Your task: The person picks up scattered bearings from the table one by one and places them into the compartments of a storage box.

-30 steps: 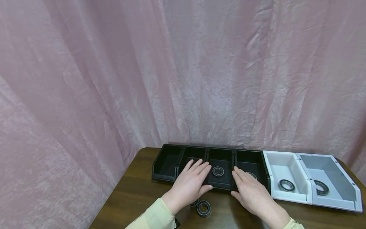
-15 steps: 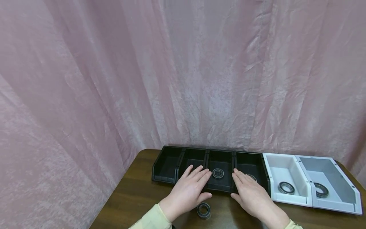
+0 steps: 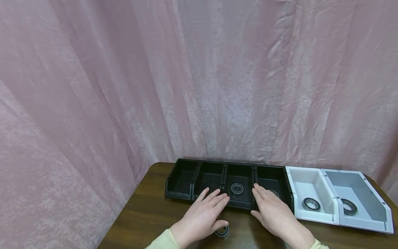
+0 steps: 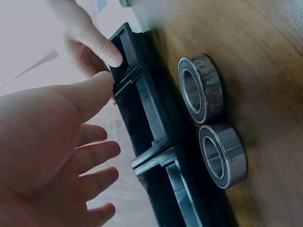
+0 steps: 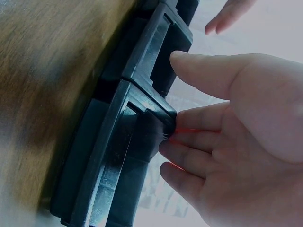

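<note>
My left hand (image 3: 203, 218) is held palm down, fingers straight, over the front of the second black bin (image 3: 209, 170), holding nothing. Beneath its thumb, a ball bearing (image 3: 222, 236) shows partly on the table. The left wrist view has two bearings side by side there, one with a blotchy outer ring (image 4: 211, 87) and one with a smooth outer ring (image 4: 235, 156). My right hand (image 3: 275, 211), also straight-fingered and holding nothing, hovers over the front of the fourth black bin (image 3: 269, 173). That hand partly hides a bearing (image 3: 275, 192) inside.
A bearing (image 3: 232, 188) lies in the third black bin (image 3: 239, 170). Another bearing (image 3: 305, 204) is in the white bin (image 3: 300, 174), and one more bearing (image 3: 353, 207) in the grey bin (image 3: 367, 217). The leftmost black bin (image 3: 183, 173) stands near the wooden table's (image 3: 140, 207) back corner.
My left hand has drawn back a little toward me, its thumb now overlapping the table bearing. The second table bearing has gone out of sight in the head view. My right hand stays put.
</note>
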`<action>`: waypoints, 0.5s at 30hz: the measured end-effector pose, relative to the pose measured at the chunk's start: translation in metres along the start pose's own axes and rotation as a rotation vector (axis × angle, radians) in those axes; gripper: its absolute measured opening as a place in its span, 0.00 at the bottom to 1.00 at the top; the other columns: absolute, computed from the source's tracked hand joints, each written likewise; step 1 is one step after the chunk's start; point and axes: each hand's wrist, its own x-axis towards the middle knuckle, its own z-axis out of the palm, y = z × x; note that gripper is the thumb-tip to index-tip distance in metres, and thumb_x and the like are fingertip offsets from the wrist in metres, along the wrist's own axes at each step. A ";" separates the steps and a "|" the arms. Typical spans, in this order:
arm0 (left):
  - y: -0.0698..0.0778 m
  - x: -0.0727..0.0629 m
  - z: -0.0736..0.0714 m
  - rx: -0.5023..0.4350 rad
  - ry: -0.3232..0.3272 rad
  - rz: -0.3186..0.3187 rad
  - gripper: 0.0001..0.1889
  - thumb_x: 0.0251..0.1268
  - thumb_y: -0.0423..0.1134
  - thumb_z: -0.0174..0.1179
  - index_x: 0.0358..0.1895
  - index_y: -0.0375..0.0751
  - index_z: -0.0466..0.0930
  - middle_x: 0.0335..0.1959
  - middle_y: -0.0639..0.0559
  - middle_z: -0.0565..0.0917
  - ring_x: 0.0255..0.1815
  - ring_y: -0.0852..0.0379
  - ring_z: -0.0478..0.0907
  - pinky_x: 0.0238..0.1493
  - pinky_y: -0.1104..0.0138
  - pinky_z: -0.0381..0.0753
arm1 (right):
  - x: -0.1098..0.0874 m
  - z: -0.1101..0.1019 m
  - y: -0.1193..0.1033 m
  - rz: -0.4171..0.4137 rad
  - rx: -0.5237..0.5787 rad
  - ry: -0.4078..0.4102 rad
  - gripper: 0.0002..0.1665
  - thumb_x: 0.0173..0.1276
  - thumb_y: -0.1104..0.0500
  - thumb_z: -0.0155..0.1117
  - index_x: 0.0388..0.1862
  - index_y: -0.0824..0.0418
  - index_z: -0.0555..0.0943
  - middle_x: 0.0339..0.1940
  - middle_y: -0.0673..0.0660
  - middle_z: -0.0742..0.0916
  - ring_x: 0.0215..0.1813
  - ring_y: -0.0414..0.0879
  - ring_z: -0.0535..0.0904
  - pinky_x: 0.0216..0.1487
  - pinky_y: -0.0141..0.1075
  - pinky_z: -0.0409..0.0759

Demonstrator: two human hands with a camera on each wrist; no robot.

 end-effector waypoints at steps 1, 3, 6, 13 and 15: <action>0.000 -0.001 0.000 0.001 0.001 0.003 0.37 0.76 0.61 0.70 0.79 0.44 0.77 0.77 0.51 0.80 0.81 0.47 0.73 0.79 0.41 0.70 | 0.000 0.000 0.000 0.002 0.001 -0.001 0.44 0.70 0.50 0.83 0.74 0.74 0.78 0.79 0.71 0.78 0.79 0.65 0.75 0.77 0.61 0.73; 0.001 -0.001 0.000 -0.001 0.000 0.005 0.37 0.76 0.61 0.70 0.79 0.44 0.77 0.77 0.51 0.80 0.81 0.47 0.73 0.79 0.41 0.69 | 0.000 0.000 0.000 0.004 0.002 -0.001 0.44 0.70 0.50 0.83 0.75 0.74 0.78 0.79 0.71 0.78 0.79 0.65 0.75 0.77 0.61 0.73; 0.002 -0.002 -0.002 -0.005 0.003 0.012 0.37 0.76 0.61 0.70 0.78 0.44 0.77 0.77 0.51 0.80 0.81 0.47 0.73 0.79 0.41 0.70 | 0.001 0.000 -0.001 0.012 0.004 -0.006 0.44 0.70 0.50 0.83 0.75 0.74 0.78 0.79 0.71 0.78 0.79 0.65 0.75 0.77 0.61 0.73; 0.004 -0.005 -0.002 -0.030 -0.009 0.024 0.37 0.76 0.61 0.70 0.79 0.44 0.77 0.78 0.51 0.79 0.81 0.47 0.73 0.79 0.39 0.70 | 0.000 0.001 0.000 0.007 0.005 0.004 0.44 0.70 0.50 0.82 0.75 0.74 0.78 0.79 0.71 0.78 0.79 0.66 0.75 0.77 0.61 0.74; 0.004 -0.006 -0.002 -0.032 -0.013 0.028 0.38 0.75 0.62 0.70 0.80 0.45 0.76 0.78 0.52 0.79 0.81 0.47 0.73 0.78 0.39 0.71 | 0.000 0.001 0.000 0.003 0.006 0.007 0.44 0.70 0.50 0.82 0.75 0.74 0.78 0.79 0.71 0.78 0.79 0.66 0.75 0.77 0.61 0.74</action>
